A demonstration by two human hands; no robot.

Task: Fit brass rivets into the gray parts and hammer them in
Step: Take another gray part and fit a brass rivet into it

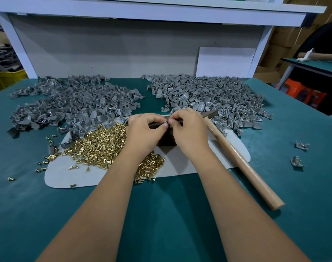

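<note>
Both hands, left (144, 133) and right (188, 129), are pinching one small gray plastic part (165, 122) between fingertips, over the dark metal block (166, 138). Loose brass rivets pile (104, 144) is lying just left; wooden-handled hammer (241, 161) is resting on the teal surface (161, 214), right.

On the bench (47, 214), two heaps of parts lie side by side at the back: one heap (76, 106) to the left, the other heap (208, 99) to the right. Before them lies a flat sheet (180, 161). A pile of rivets (102, 146) covers the sheet's left part, with strays spilling off its left edge. A hammer (242, 163) lies slantwise across the sheet's right edge, its head toward the right heap. Two lone parts (301, 145) sit well apart, far right.
</note>
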